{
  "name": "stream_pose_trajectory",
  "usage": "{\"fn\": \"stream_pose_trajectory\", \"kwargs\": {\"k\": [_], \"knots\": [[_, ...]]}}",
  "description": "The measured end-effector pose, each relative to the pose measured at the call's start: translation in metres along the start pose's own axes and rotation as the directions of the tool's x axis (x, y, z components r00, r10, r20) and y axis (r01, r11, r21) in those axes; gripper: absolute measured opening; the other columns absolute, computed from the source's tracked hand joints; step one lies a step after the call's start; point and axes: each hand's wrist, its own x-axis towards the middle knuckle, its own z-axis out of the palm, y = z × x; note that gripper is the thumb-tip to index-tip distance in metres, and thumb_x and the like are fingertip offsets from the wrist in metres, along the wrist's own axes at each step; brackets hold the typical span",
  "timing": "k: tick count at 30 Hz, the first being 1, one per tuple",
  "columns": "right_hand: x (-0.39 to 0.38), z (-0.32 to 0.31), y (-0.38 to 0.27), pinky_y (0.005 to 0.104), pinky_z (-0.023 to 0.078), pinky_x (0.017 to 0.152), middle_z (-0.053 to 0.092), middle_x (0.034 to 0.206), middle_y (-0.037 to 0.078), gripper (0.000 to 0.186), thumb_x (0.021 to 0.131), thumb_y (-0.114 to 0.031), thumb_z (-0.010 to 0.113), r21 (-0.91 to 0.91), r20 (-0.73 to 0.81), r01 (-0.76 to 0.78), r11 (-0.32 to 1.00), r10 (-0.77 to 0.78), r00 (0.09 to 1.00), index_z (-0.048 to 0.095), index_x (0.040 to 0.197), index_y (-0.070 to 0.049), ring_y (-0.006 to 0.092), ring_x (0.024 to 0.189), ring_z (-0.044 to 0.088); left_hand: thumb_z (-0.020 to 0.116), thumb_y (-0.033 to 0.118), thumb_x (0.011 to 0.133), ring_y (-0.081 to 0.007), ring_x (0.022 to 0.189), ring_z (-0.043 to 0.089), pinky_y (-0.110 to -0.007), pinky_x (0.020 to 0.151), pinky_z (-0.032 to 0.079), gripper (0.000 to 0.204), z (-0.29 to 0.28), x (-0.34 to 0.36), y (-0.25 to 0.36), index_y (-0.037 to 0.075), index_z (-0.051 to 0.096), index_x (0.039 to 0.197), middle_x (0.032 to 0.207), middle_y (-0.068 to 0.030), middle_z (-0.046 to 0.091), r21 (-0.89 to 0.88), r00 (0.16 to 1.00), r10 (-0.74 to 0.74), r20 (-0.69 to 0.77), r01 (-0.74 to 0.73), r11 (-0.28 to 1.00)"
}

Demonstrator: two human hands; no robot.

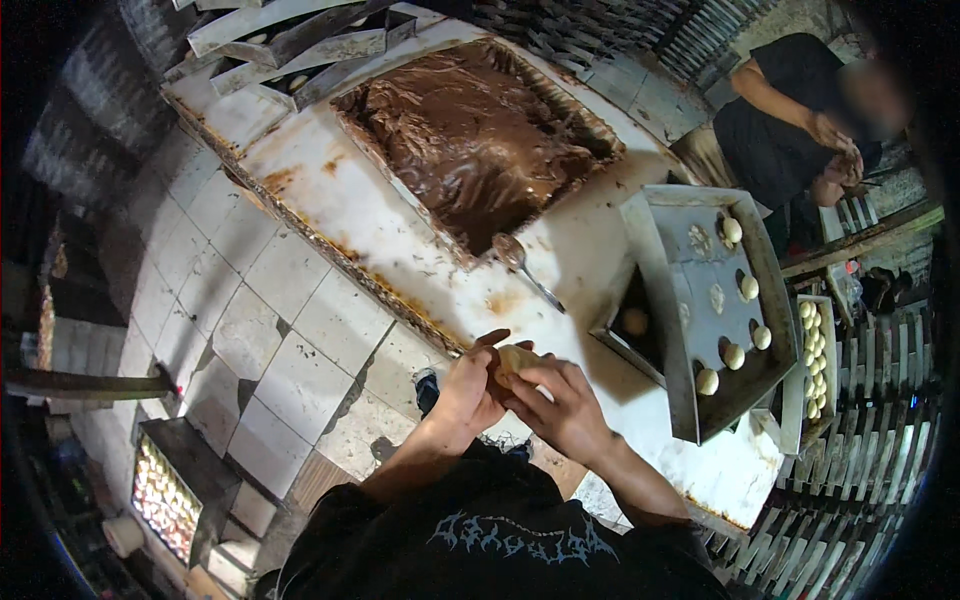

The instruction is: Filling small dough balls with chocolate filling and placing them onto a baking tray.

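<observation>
Close in front of my body, a pale piece of dough [514,359] is held between my two hands, low by the near edge of the table. My left hand [466,388] cups it from the left, with something brown showing beside it. The fingers of my right hand [556,402] pinch it from the right. Beyond my hands lies a metal spoon [532,277], its bowl smeared with brown paste. It rests next to a large tray [402,198] heaped with glossy chocolate-brown paste [470,130].
At right, a metal tray [682,395] of several dough balls [733,356] rests on another tray. A further tray [790,420] of dough balls stands beyond. Trays [300,55] are stacked far left on the white table [300,165]. Another person [775,130] sits at upper right.
</observation>
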Motion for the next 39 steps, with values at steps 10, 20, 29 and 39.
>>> {"fn": "stream_pose_trajectory", "kwargs": {"k": [10, 20, 29, 39], "knots": [[-0.223, -0.165, 0.022, 0.0310, 0.049, 0.079, 0.051, 0.109, 0.017, 0.021, 0.078, 0.004, 0.062, 0.686, 0.024, -0.509, 0.520, 0.683, 0.730, 0.054, 0.098, 0.003, 0.0235, 0.101, 0.056, 0.053, 0.009, 0.091, -0.0177, 0.106, 0.051, -0.030, 0.090, 0.044, 0.039, 0.093, -0.019, -0.225, 0.001, 0.040, 0.126, 0.112, -0.0094, 0.053, 0.602, 0.911, -0.158, 0.381, -0.115, 0.790], [-0.470, -0.154, 0.074, 0.0413, 0.041, 0.090, 0.046, 0.118, 0.019, 0.026, 0.078, 0.003, 0.052, 0.342, -0.608, -0.786, 0.515, 0.759, 0.233, 0.057, 0.103, 0.003, 0.0330, 0.103, 0.049, 0.063, -0.001, 0.078, -0.0225, 0.104, 0.053, -0.031, 0.088, 0.046, 0.046, 0.118, 0.087, -0.469, 0.005, 0.042, 0.118, 0.109, -0.0096, 0.050, 0.778, 0.774, -0.141, 0.617, -0.572, 0.261], [-0.443, -0.097, 0.125, 0.0452, 0.042, 0.085, 0.055, 0.099, 0.016, 0.030, 0.069, -0.010, 0.065, -0.111, -0.362, -0.788, 0.605, 0.714, 0.599, 0.059, 0.099, -0.006, 0.0353, 0.102, 0.050, 0.063, 0.012, 0.082, -0.0306, 0.116, 0.049, -0.036, 0.097, 0.039, 0.050, 0.067, 0.040, -0.391, 0.002, 0.042, 0.127, 0.125, -0.0187, 0.048, 0.773, 0.796, -0.226, 0.561, -0.602, -0.199], [-0.451, -0.128, 0.203, 0.0386, 0.040, 0.076, 0.057, 0.084, 0.017, 0.023, 0.084, -0.020, 0.059, 0.513, -0.329, -0.839, 0.183, 0.944, 0.005, 0.060, 0.082, 0.003, 0.0319, 0.087, 0.049, 0.060, 0.012, 0.085, -0.0253, 0.096, 0.061, -0.033, 0.083, 0.046, 0.032, 0.023, 0.002, -0.265, 0.002, 0.050, 0.115, 0.106, -0.0134, 0.060, 0.906, 0.884, -0.218, 0.413, -0.422, 0.004]]}}
